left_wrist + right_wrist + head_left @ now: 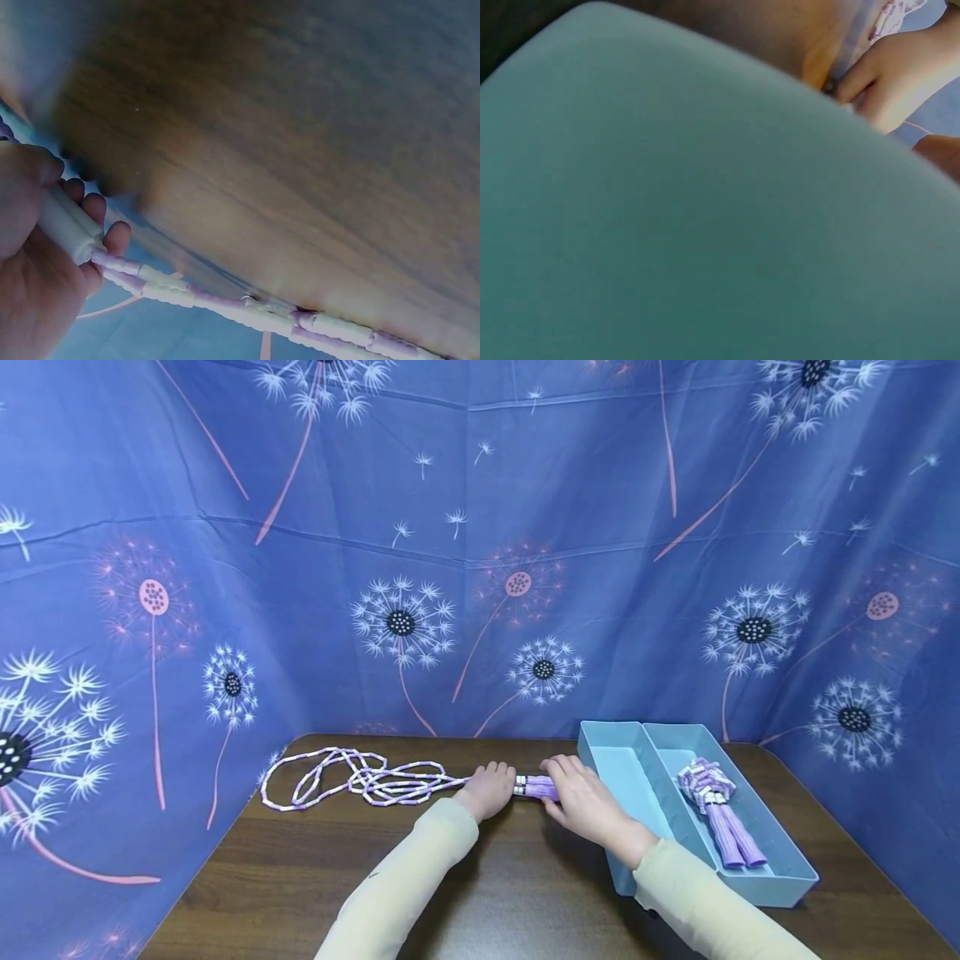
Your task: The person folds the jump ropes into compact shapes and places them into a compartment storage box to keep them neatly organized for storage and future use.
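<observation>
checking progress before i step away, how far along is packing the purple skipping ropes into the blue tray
One bundled purple beaded skipping rope already lies in the light blue plastic tray. In hand: the left hand and right hand grip the handles of a second purple beaded rope. Left: its cord lies loosely spread on the brown wooden table, unbundled, outside the tray.

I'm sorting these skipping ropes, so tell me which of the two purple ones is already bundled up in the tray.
The bundled rope lying in the blue tray, right compartment. The other rope sprawls loose across the table, both hands holding its handles.
</observation>
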`<state>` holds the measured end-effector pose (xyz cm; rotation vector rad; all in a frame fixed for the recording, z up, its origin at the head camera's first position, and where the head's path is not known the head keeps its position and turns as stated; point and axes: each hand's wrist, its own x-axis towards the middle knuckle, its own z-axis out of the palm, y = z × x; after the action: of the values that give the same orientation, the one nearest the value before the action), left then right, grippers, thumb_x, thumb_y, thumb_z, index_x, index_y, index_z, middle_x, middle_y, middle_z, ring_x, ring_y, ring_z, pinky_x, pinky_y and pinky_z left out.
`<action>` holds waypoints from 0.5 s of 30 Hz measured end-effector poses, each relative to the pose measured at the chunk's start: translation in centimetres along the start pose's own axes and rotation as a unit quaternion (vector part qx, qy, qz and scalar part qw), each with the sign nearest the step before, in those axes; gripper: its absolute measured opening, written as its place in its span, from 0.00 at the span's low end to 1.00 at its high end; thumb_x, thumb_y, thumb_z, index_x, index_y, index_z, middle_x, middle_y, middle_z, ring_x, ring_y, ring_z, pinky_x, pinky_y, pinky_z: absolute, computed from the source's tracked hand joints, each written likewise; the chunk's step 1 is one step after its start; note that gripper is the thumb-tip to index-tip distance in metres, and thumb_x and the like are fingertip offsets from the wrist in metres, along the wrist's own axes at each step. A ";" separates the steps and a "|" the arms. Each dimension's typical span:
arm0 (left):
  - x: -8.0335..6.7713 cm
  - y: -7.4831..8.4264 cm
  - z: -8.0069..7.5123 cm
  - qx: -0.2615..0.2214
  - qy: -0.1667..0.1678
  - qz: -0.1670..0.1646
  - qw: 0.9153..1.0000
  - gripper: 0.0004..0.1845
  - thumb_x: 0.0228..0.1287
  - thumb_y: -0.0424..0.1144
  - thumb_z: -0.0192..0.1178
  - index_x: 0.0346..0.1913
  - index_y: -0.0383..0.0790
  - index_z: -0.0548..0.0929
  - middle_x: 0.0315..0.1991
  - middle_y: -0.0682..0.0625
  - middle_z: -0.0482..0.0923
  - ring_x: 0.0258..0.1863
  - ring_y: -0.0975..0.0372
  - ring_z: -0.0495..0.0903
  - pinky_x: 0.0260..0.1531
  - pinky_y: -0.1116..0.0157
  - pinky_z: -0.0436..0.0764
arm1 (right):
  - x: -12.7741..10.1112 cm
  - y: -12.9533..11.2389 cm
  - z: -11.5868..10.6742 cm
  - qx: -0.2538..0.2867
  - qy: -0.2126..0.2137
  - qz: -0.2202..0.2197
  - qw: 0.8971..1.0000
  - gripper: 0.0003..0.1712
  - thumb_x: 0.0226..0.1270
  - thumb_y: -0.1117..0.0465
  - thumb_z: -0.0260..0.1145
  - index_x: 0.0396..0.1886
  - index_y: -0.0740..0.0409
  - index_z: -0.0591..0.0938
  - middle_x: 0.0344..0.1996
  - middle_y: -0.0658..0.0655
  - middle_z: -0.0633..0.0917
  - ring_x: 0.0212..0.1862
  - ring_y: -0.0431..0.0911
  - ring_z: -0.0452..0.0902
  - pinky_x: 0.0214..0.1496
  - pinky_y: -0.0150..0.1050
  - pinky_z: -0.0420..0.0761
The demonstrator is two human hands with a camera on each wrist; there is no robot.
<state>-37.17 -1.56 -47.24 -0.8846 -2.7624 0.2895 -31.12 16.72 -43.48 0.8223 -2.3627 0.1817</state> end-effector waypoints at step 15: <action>-0.9 -0.4 -1.0 0.059 0.062 0.029 0.996 0.05 0.65 0.35 0.50 0.41 0.41 0.74 0.36 0.50 0.75 0.37 0.59 0.76 0.33 0.63 0.76 | -0.2 0.8 0.5 -0.006 -0.004 0.004 1.000 0.28 0.45 0.58 0.74 0.46 0.64 0.76 0.39 0.58 0.79 0.41 0.53 0.74 0.40 0.47 0.77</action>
<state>-36.41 -2.34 -46.33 -0.9202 -2.5807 0.3897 -31.73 17.37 -43.92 0.8097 -2.3733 0.1661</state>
